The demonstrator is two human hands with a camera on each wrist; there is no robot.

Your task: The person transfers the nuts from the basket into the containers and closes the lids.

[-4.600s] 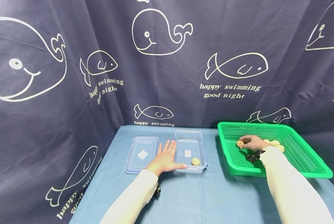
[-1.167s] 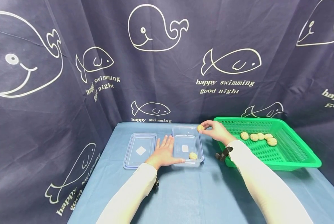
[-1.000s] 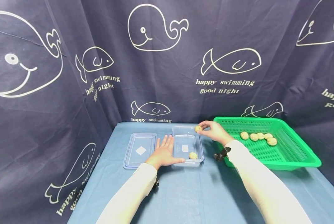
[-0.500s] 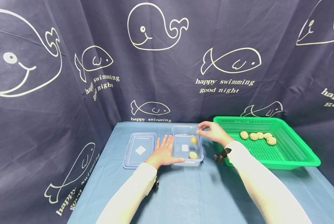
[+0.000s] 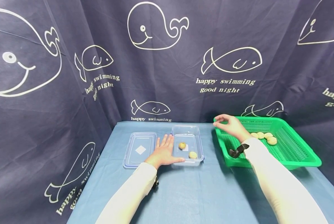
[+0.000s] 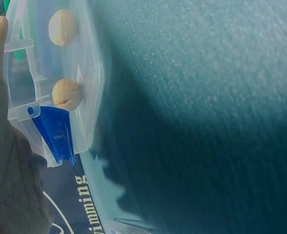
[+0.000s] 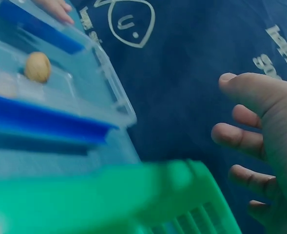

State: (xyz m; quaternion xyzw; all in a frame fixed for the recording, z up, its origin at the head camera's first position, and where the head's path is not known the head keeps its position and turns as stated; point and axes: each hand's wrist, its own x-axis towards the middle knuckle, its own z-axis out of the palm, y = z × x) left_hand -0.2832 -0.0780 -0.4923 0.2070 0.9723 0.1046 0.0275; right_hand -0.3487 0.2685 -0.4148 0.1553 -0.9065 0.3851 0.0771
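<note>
My left hand (image 5: pixel 164 154) rests with spread fingers against the left side of a clear plastic food container (image 5: pixel 198 146), thumb along its near rim. Two walnuts lie inside: one walnut (image 5: pixel 182 145) near the middle left, another walnut (image 5: pixel 193 155) at the near right corner. The left wrist view shows both, beside a blue side clip (image 6: pixel 58 134). Over the left rim of a green basket (image 5: pixel 304 155) hovers my right hand (image 5: pixel 231 126), its fingers relaxed and holding nothing. Several walnuts (image 5: pixel 271 140) sit inside that basket, some partly hidden behind the right hand and wrist.
A clear lid (image 5: pixel 133 155) with a blue edge lies flat left of the container. A blue cloth (image 5: pixel 183 196) covers the table. Behind it hangs a dark curtain (image 5: pixel 183 77) printed with whales and fish. Dark wrist cameras (image 5: pixel 238 150) are strapped to the wrists.
My right hand carried a walnut from the basket and let it drop into the container, where it rolled left. The hand then moved back right over the basket rim. My left hand stayed put.
</note>
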